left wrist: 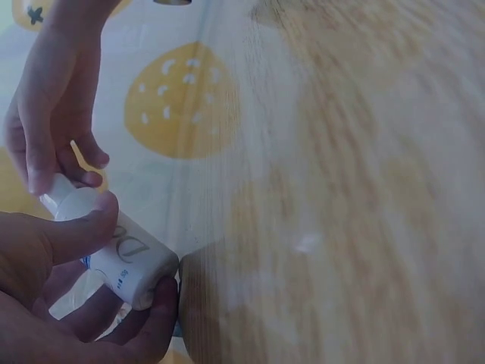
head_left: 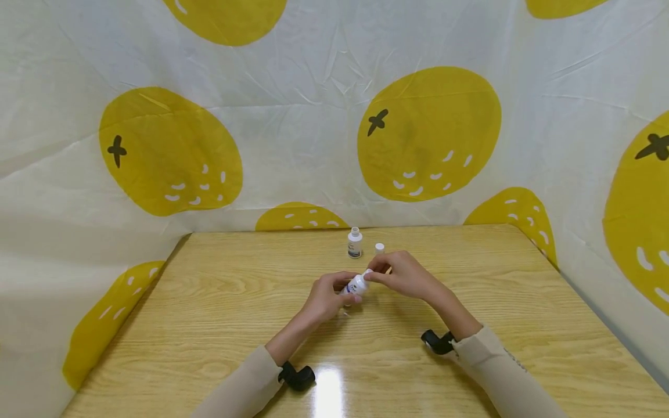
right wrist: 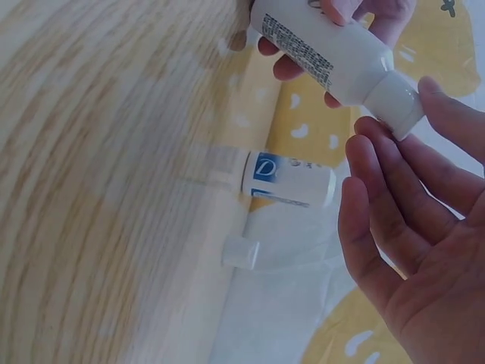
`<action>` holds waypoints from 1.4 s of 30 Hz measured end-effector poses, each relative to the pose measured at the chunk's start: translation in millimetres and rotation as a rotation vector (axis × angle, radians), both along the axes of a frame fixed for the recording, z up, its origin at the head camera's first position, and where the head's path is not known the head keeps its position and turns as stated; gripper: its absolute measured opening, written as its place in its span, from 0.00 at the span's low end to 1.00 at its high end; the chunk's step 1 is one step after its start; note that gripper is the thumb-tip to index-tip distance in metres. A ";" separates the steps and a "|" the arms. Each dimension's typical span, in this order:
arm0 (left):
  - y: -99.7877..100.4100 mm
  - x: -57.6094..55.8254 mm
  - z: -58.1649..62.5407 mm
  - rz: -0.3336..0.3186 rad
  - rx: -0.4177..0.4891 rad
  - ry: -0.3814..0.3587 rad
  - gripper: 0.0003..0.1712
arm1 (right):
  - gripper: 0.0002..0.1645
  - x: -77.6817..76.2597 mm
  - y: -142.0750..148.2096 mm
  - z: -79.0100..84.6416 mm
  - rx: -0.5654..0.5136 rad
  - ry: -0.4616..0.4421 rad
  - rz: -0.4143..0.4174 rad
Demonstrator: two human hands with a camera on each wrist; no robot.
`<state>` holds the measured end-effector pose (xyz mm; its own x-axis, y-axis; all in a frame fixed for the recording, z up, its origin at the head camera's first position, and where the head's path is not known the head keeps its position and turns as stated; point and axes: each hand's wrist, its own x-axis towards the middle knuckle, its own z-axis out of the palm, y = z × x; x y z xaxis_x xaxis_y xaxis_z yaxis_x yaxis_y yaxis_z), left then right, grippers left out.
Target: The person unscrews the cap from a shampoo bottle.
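While well inside table edges (head_left: 292, 235), left grip (head_left: 325, 297) round bottle (head_left: 358, 285), right grip (head_left: 405, 276) round cap (right wrist: 395, 103)

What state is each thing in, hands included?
Held bottle: tilted, off the table
Held bottle's cap: at its mouth, tightness unclear
Standing bottle: upright, uncapped
Loose cap: resting on the table
Left hand: gripping held bottle
Right hand: pinching its cap
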<state>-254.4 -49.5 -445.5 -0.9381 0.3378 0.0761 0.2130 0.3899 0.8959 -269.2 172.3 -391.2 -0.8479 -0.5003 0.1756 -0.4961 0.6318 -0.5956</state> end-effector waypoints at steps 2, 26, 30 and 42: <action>0.1 0.1 0.3 0.001 -0.001 0.000 0.25 | 0.09 -0.3 -0.3 -0.1 0.003 0.001 0.002; -0.6 1.6 1.9 0.009 0.002 -0.006 0.28 | 0.10 2.1 1.6 3.4 0.001 -0.029 0.021; -0.6 1.3 2.1 0.010 0.001 -0.011 0.27 | 0.10 1.2 1.6 2.8 0.002 -0.012 0.040; -0.8 1.5 2.0 0.006 0.014 -0.012 0.27 | 0.13 2.0 2.1 2.0 -0.010 -0.009 0.044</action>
